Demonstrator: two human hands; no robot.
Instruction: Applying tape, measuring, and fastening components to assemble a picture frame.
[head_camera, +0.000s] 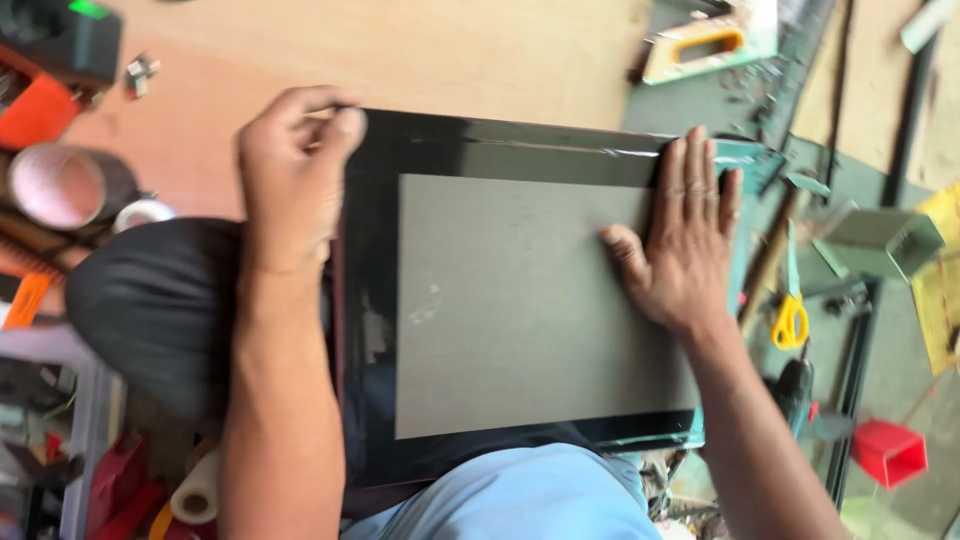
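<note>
A black picture frame (372, 300) with a grey backing board (510, 300) lies face down on the wooden table (420, 50), its near edge over my lap. Clear tape (560, 140) runs along the frame's far edge. My left hand (292, 175) is at the frame's far left corner, fingers curled and pinching at the tape or edge there. My right hand (685, 235) lies flat with fingers spread, pressing on the board's right side and the far right corner.
Rolls of tape (60, 185) and a white roll (145, 212) sit at the left, with an orange tool (40, 105). Yellow-handled scissors (790, 310), a hand plane with an orange grip (705, 45), a drill (795, 390) and a red box (888, 450) lie at the right.
</note>
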